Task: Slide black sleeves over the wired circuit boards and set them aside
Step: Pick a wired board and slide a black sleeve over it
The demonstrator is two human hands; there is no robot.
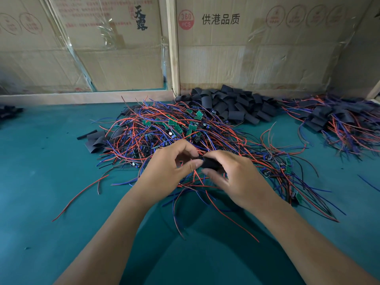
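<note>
**Both hands pinch one black sleeve over the wire heap**

Head view: a matte teal table [41, 182] carries a loose, springy tangle of thin red, blue and dark wires with small green circuit boards [174, 128] scattered through it, flat rectangles studded with tiny dark parts. Just above the near edge of that tangle, at the centre of the scene, the left hand [164, 171] and right hand [236, 177] meet. Between them sits a black sleeve [209, 163], a short, dull, soft-looking tube. The right hand's thumb and curled fingers grip it; the left hand's thumb and forefinger pinch at its left end, where red wires trail out and down. Whether a board is inside it cannot be told.

At the far middle lies a pile of empty sleeves [232, 108], flattened black tubes, some curled open. A few more sleeves [96, 140] lie at the left edge of the tangle. At the far right is a heap of sleeved boards [337, 118] with wires fanning out. Taped, creased cardboard boxes [257, 48] and a pale wooden post [173, 48] stand behind.
</note>
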